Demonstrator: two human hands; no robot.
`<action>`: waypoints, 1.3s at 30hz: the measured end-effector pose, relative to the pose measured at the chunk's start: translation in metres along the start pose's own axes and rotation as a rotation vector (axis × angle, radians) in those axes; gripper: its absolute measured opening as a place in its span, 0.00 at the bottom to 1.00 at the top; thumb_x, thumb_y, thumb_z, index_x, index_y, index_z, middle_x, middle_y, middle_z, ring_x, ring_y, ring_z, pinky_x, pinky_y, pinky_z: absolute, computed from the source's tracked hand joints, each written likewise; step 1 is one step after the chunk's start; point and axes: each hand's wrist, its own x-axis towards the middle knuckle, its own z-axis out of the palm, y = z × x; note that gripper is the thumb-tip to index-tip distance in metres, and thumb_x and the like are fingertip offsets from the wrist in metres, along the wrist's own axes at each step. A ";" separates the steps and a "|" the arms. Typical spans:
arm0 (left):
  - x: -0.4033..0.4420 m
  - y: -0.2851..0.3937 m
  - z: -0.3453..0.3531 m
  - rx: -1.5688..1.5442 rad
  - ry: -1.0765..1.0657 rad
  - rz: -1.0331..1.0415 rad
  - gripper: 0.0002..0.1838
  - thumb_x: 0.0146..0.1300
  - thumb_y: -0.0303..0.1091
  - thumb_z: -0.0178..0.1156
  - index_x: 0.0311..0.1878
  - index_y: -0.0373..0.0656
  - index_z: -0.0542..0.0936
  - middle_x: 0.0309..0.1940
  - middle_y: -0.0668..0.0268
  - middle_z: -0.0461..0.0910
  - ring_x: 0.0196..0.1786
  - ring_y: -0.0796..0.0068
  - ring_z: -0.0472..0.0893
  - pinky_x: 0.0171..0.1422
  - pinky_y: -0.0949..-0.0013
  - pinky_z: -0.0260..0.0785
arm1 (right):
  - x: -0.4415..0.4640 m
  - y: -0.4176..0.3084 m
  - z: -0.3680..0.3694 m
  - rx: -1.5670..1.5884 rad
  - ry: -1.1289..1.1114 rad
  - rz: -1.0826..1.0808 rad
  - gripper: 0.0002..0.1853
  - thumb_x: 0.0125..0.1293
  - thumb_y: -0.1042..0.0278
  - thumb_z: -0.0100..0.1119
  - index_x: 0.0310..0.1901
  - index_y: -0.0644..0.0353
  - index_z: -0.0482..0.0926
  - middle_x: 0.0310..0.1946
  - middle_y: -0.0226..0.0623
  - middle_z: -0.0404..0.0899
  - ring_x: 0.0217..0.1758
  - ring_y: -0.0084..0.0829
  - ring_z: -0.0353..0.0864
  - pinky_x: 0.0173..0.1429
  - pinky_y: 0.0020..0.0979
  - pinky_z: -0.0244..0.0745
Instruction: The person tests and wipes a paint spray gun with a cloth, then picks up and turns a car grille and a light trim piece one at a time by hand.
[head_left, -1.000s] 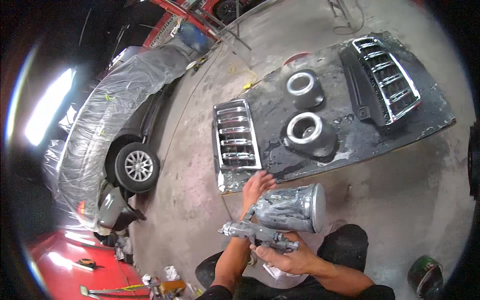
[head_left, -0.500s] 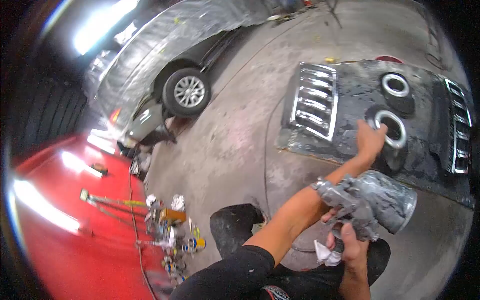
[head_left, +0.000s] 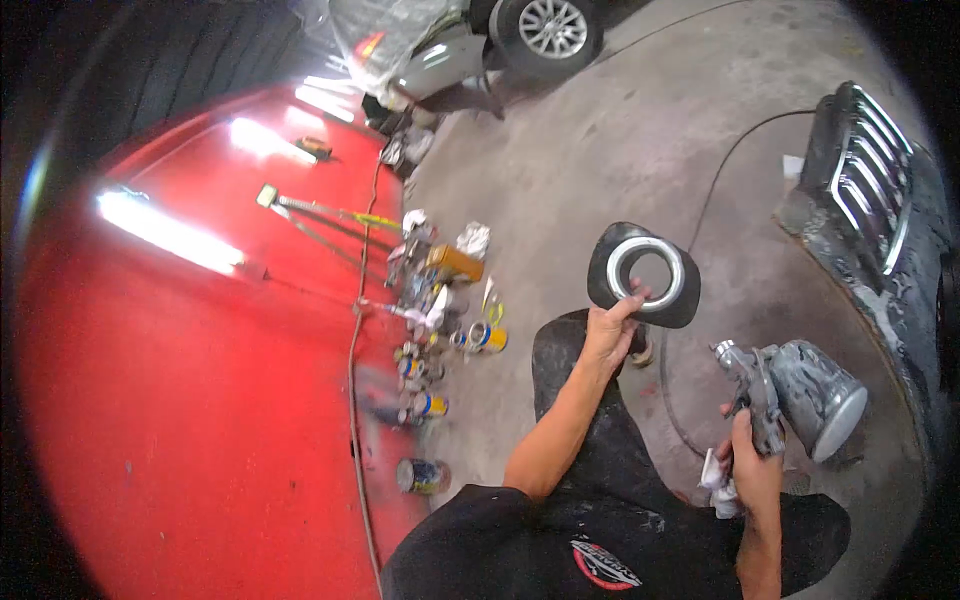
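My left hand is closed on a fog light bezel, a dark flat piece with a chrome ring around a round opening. Thumb and fingers grip it at the ring's lower edge, and it hangs above the concrete floor in front of my legs. In my right hand is a paint spray gun, coated in grey paint, its cup pointing off to the right. White paper or cloth shows by the gun's handle, below my fingers.
A paint-marked panel at right carries a chrome-barred grille. Several paint cans and an orange can stand along the red wall. A dark hose crosses the floor. A partly covered car stands behind.
My left hand has lifted the bezel off the panel and brought it leftward, toward my body. The view has swung left, and the spray gun remains in my right hand.
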 end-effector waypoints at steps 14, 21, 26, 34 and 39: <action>0.027 -0.045 -0.045 0.191 -0.155 -0.298 0.18 0.62 0.40 0.60 0.50 0.39 0.72 0.41 0.64 0.78 0.42 0.72 0.79 0.48 0.65 0.74 | 0.056 0.019 0.035 -0.301 0.491 -0.042 0.23 0.67 0.45 0.48 0.34 0.59 0.78 0.13 0.22 0.63 0.13 0.16 0.60 0.17 0.22 0.53; 0.030 -0.068 -0.051 0.079 0.057 -0.422 0.30 0.64 0.62 0.43 0.47 0.42 0.73 0.34 0.64 0.77 0.37 0.70 0.78 0.45 0.62 0.73 | 0.059 0.057 0.045 -0.359 0.290 -0.093 0.22 0.66 0.47 0.52 0.38 0.62 0.78 0.23 0.29 0.76 0.15 0.16 0.64 0.19 0.23 0.59; 0.031 -0.075 -0.052 -0.003 -0.018 -0.394 0.28 0.66 0.60 0.43 0.49 0.42 0.72 0.35 0.64 0.77 0.38 0.69 0.78 0.46 0.62 0.72 | 0.048 0.043 0.063 -0.526 0.138 -0.186 0.23 0.64 0.52 0.57 0.45 0.68 0.76 0.39 0.40 0.79 0.39 0.31 0.76 0.47 0.33 0.71; 0.018 -0.079 -0.045 -0.027 -0.200 -0.478 0.27 0.68 0.58 0.40 0.53 0.44 0.72 0.40 0.67 0.76 0.40 0.74 0.75 0.49 0.66 0.69 | 0.053 0.049 0.061 -0.583 0.167 -0.105 0.26 0.63 0.51 0.57 0.50 0.69 0.74 0.46 0.48 0.77 0.51 0.38 0.74 0.58 0.35 0.64; 0.012 -0.089 -0.039 0.032 -0.172 -0.547 0.33 0.65 0.64 0.40 0.55 0.43 0.71 0.43 0.66 0.76 0.44 0.74 0.76 0.52 0.65 0.68 | 0.066 0.043 0.053 -0.395 0.177 -0.085 0.23 0.63 0.54 0.57 0.48 0.69 0.75 0.44 0.43 0.78 0.48 0.34 0.74 0.55 0.33 0.66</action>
